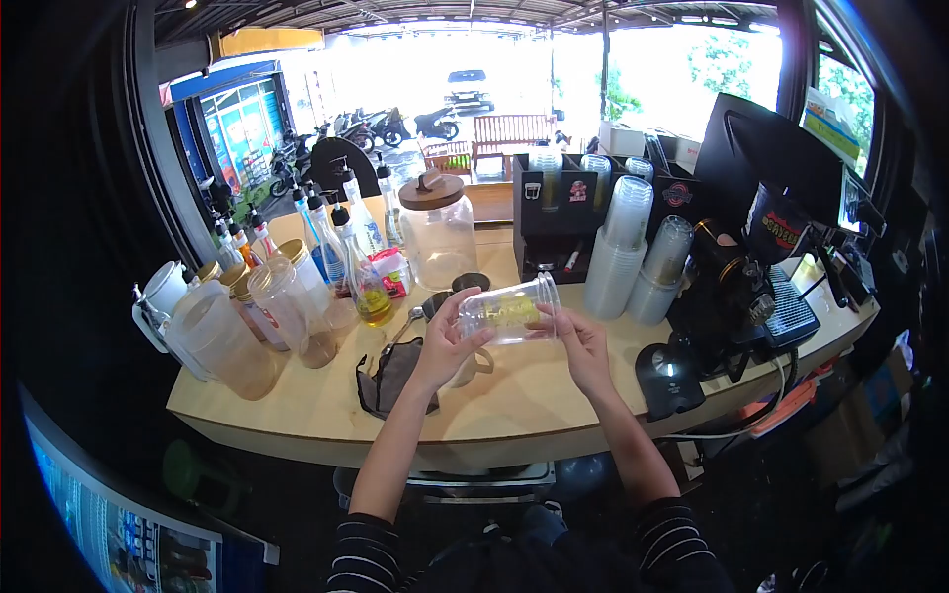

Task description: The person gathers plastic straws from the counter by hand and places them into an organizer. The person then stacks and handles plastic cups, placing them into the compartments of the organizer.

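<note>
Above the counter I hold clear plastic cups (509, 314) on their side, at least two nested by the doubled rims, with a yellow print on the wall. My left hand (457, 341) is closed round the base end at the left. At the rim end, the fingers of my right hand (581, 346) pinch the cup edge. Below my left wrist lies a dark grey cloth pouch or mask (393, 378) on the counter. A clear mug-like cup (474, 368) is partly hidden behind my left hand.
The wooden counter (534, 405) carries syrup pump bottles (368, 287), plastic pitchers (222, 341) and a big lidded jar (440, 237) at the left. Stacked cups (618, 267), a black cup organiser (554, 212), a cup-sealing machine or grinder (732, 287) and a black scale-like device (669, 381) stand right.
</note>
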The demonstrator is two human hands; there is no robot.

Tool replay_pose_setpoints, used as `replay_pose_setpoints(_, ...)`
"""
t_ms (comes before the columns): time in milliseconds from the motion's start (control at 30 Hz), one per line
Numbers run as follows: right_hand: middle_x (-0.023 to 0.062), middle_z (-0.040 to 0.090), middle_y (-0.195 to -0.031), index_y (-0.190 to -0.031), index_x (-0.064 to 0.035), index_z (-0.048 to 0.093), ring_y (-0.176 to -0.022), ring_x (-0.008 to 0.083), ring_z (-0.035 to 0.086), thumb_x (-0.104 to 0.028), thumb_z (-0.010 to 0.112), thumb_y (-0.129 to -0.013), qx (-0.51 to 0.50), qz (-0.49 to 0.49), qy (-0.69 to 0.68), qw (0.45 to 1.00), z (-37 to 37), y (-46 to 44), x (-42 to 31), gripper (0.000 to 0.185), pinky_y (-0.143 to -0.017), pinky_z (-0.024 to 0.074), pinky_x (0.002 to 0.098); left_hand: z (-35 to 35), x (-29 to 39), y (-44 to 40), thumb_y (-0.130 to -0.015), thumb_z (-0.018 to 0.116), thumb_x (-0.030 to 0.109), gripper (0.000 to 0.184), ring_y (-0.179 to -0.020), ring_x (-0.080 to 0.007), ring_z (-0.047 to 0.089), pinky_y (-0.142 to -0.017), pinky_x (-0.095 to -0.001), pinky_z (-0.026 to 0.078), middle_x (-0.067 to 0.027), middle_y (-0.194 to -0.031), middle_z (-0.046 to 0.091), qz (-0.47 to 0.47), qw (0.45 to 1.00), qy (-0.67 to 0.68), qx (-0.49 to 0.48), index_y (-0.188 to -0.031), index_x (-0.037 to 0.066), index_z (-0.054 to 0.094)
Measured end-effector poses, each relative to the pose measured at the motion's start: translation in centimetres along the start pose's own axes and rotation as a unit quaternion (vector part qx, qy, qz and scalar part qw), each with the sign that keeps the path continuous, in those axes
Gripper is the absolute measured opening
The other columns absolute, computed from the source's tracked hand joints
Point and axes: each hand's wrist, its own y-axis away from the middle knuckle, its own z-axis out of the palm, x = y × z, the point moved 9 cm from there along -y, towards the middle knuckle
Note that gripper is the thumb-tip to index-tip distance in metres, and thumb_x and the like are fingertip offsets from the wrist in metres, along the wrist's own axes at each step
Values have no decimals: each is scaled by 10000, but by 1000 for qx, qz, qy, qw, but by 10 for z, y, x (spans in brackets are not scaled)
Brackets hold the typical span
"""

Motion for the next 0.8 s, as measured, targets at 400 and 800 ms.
replay_pose_setpoints(400,164,628,-983,-1109,77,561,-857,222,638,-255,442,-950,4,57,-8,998,-1,-1,-13,387,-747,525,314,9,9,-2,-699,732,14,678,-1133,-175,462,-949,-303,425,-79,-1224,454,26,999,29,-37,-1282,16,387)
replay_pose_setpoints(800,167,645,-903,-1092,83,573,-820,206,637,-258,442,-949,20,64,-13,998,-9,-1,-20,393,-742,518,304,26,17,-8,-694,721,-20,676,-1134,-171,458,-945,-309,442,-77,-1232,450,62,996,18,-66,-1281,24,388)
